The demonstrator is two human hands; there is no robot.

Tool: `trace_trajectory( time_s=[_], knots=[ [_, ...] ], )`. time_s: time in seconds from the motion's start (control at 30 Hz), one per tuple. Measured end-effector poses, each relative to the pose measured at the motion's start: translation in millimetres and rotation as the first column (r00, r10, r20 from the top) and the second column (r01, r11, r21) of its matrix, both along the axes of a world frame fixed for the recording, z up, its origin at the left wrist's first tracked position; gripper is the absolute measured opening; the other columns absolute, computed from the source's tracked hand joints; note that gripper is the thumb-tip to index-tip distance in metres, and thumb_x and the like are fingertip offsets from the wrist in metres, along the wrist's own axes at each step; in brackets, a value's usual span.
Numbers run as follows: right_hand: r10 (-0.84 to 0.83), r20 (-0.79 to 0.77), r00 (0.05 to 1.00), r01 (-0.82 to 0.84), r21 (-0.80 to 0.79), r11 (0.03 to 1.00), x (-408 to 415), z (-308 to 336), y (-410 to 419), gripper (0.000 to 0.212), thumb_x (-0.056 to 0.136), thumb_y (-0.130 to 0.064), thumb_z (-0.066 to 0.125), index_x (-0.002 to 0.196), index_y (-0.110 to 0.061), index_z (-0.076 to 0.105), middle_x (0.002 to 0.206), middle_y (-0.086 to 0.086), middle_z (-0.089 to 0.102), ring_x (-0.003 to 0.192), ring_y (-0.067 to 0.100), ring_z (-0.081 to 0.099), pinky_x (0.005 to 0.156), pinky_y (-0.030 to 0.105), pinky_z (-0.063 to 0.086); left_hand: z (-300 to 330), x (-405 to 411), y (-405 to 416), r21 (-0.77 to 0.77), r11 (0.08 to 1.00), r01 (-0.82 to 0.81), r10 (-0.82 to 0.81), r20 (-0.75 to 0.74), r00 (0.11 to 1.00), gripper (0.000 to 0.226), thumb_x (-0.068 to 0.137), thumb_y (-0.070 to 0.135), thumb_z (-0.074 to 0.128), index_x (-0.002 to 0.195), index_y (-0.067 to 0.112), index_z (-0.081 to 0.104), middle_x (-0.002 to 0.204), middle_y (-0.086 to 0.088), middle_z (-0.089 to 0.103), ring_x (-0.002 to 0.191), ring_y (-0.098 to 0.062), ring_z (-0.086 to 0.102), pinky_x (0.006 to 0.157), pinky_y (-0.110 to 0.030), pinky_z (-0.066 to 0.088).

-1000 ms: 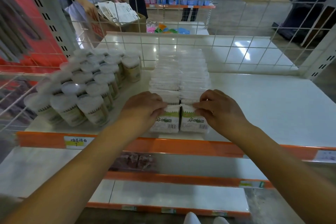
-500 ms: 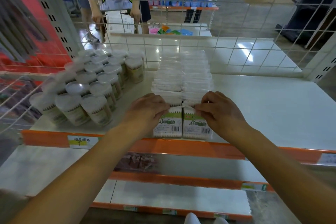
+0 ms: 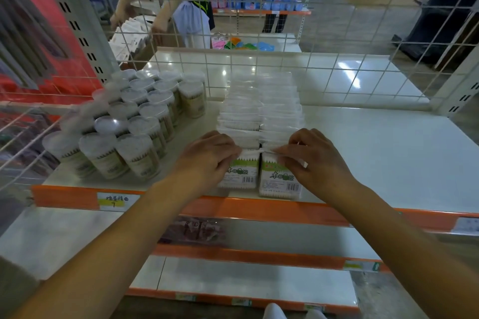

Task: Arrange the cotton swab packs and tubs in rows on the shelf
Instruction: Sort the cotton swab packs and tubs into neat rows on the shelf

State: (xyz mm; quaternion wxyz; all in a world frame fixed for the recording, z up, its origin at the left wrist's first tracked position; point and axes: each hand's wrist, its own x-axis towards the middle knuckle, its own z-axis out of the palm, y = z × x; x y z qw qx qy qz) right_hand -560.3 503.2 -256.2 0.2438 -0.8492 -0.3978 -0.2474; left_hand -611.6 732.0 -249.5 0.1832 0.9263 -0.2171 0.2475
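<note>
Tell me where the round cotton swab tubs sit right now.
In the head view the tubs stand clustered in rows on the left of the white shelf, against the wire side panel, just left of the two rows of flat packs.

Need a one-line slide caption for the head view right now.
Left hand and right hand pinch the front clear flat cotton swab packs, beside clear round cotton swab tubs on the white shelf.

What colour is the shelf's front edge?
Orange, on the shelf edge, seen in the head view.
</note>
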Motion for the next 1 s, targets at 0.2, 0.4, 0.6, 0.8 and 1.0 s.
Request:
trace_trajectory(
  time_s=[0.2,0.4,0.6,0.8,1.0],
  knots=[
    [-0.003,0.017,1.000,0.002,0.036,0.999,3.8,-1.4,1.7,0.030,0.085,-0.032,0.051,0.085,-0.013,0.075,0.073,0.005,0.057,0.063,0.024,0.052,0.058,0.028,0.040,-2.0,4.0,0.4,-0.026,1.000,0.016,-0.014,0.057,0.998,0.032,0.082,0.020,0.046,0.082,0.005,0.075,0.076,-0.006,0.070,0.079,-0.011,0.048,0.068,-0.021,0.039],
    [0.001,0.065,0.998,-0.004,0.053,0.999,4.7,-4.7,1.5,0.028,0.085,-0.030,0.053,0.083,-0.012,0.074,0.072,0.006,0.059,0.063,0.024,0.053,0.057,0.029,0.041,-2.3,7.8,1.4,-0.045,0.998,0.036,-0.033,0.059,0.998,0.032,0.081,0.017,0.045,0.082,0.003,0.074,0.076,-0.008,0.070,0.079,-0.012,0.048,0.069,-0.022,0.039],
    [0.017,0.123,0.992,-0.027,0.075,0.997,8.4,-6.5,1.8,0.025,0.085,-0.026,0.055,0.082,-0.009,0.074,0.072,0.008,0.059,0.060,0.024,0.052,0.055,0.031,0.044,-2.8,10.2,2.2,-0.045,0.998,0.036,-0.033,0.064,0.997,0.032,0.081,0.014,0.044,0.083,0.001,0.072,0.077,-0.009,0.070,0.078,-0.012,0.047,0.070,-0.023,0.039],
    [-0.004,0.180,0.984,-0.010,0.074,0.997,7.8,-12.6,2.7,0.023,0.085,-0.024,0.056,0.081,-0.009,0.074,0.073,0.007,0.060,0.062,0.025,0.054,0.056,0.033,0.045,-5.9,8.8,3.0,-0.004,1.000,0.004,-0.004,0.057,0.998,0.033,0.083,0.019,0.042,0.086,0.007,0.073,0.080,-0.003,0.071,0.080,-0.010,0.047,0.069,-0.025,0.048],
    [-0.043,0.215,0.976,0.036,0.039,0.999,2.8,-12.9,3.4,0.024,0.084,-0.023,0.053,0.093,-0.008,0.070,0.086,0.009,0.062,0.083,0.024,0.050,0.069,0.037,0.048,-5.6,5.6,2.4,0.065,0.998,-0.001,-0.001,0.032,0.999,0.035,0.086,0.026,0.042,0.096,0.008,0.071,0.086,-0.003,0.070,0.083,-0.012,0.048,0.066,-0.028,0.050]
  ],
)
